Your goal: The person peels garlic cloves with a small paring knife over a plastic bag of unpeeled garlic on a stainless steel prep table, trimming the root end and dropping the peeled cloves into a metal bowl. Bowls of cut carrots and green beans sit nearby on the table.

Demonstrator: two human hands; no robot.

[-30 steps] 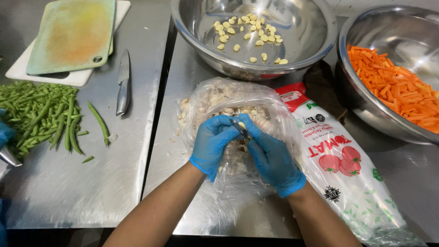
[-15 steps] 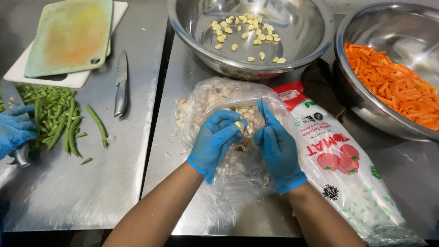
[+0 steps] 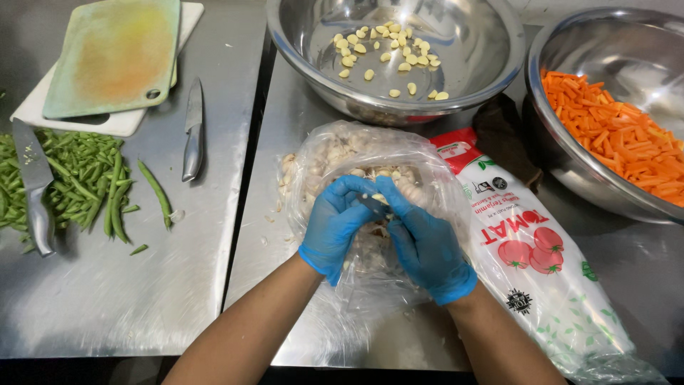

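Observation:
Both my hands wear blue gloves and meet over a clear plastic bag (image 3: pixel 335 153) of unpeeled garlic on the steel table. My left hand (image 3: pixel 335 224) and my right hand (image 3: pixel 420 239) pinch one garlic clove (image 3: pixel 376 199) together between their fingertips. Just beyond the bag stands a large steel bowl (image 3: pixel 491 68) holding several peeled garlic cloves (image 3: pixel 388 53).
A second steel bowl (image 3: pixel 570 160) of carrot sticks (image 3: pixel 627 142) sits at the right. A plastic sauce pouch (image 3: pixel 534 257) with tomato pictures lies right of my hands. At the left are green beans (image 3: pixel 85 185), two knives (image 3: pixel 192 132) (image 3: pixel 35 192) and stacked cutting boards (image 3: pixel 114 57).
My hands have come back together on a clove after parting briefly. A co-worker's blue-gloved hand, seen at the left edge half a second ago, is gone, and a knife now lies by the beans.

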